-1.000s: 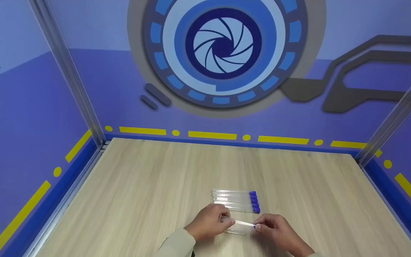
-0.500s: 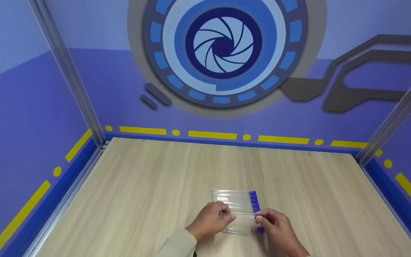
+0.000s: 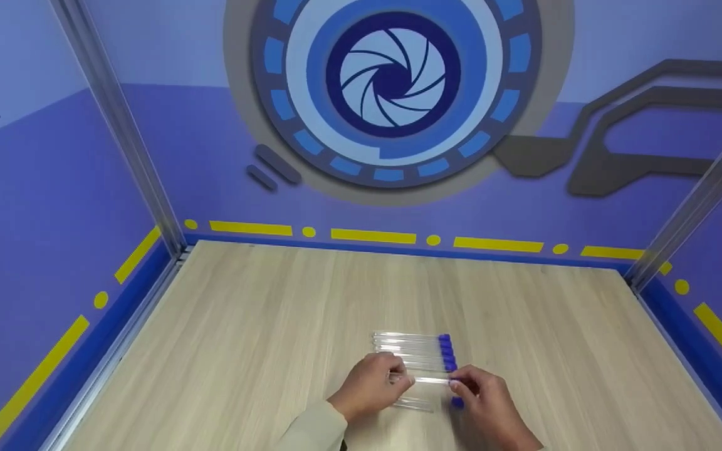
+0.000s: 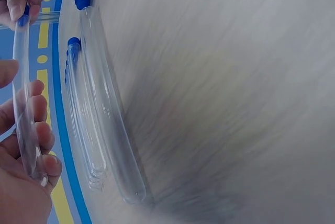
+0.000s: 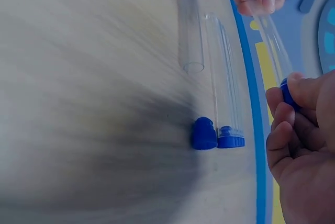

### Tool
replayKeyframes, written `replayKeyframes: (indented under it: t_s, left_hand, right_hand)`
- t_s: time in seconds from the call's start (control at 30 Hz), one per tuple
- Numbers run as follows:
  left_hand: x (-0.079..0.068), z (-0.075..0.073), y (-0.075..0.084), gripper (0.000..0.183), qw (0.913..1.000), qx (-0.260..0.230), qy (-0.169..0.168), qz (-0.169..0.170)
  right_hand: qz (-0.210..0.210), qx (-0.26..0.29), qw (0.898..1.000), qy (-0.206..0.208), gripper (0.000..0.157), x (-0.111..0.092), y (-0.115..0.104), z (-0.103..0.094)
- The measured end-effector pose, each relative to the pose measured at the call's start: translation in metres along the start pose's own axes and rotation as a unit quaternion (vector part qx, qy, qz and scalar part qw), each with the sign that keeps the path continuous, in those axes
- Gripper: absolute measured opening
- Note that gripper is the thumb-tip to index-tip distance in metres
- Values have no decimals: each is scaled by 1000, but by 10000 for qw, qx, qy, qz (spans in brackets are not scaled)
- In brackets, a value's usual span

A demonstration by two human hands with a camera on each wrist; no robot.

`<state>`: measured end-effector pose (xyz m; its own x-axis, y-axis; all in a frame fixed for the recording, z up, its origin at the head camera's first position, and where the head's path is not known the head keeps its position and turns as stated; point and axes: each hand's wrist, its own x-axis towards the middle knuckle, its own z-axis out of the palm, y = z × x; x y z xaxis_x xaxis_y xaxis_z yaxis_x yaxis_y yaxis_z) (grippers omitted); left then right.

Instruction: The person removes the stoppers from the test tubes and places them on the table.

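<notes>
A person's left hand [image 3: 368, 387], low in the head view, emerges from a beige sleeve [image 3: 314, 428], fingers curled opposite the thumb. Facing it nearby, the right hand [image 3: 490, 401] pinches between thumb and forefinger, other fingers bent.

The tubes [image 4: 111, 106] are smooth, clear and glossy, glass or plastic, I cannot tell which. The caps [image 5: 204, 135] look like smooth plastic. The table [image 3: 273, 326] shows matt wood grain. The posts [image 3: 121, 131] are satiny metal, the sleeve [image 3: 314, 429] matt cloth.
</notes>
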<state>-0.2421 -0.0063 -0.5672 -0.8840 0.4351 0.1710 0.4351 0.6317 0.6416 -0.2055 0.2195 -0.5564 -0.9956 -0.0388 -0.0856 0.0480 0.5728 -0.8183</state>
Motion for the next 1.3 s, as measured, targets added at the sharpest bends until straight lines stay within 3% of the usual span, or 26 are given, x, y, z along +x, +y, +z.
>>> replayKeyframes:
  t_s: [0.37,0.63,0.77,0.97,1.13,1.3]
  left_hand:
    - [1,-10,2,20,9982,238,-541,-79]
    - [1,-13,-2,19,9986,-111,-470,210]
    - [1,-12,-5,18,9971,-577,-467,188]
    - [1,-11,-6,20,9936,-1032,-443,106]
    - [2,-10,-5,23,9929,-1110,-422,-24]
    - [1,-10,-6,21,9942,-988,-421,-99]
  right_hand:
    - [-841,-941,9865,-1044,6,1,-3,-14]
    - [-987,-32,9850,-1418,15,4,5,-23]
    - [-797,454,9869,-1329,20,5,9,-22]
    - [-210,1244,9884,-843,26,5,10,-17]
    - [176,1103,9937,-63,19,4,8,-9]
    - [175,717,9965,395,15,4,9,-6]
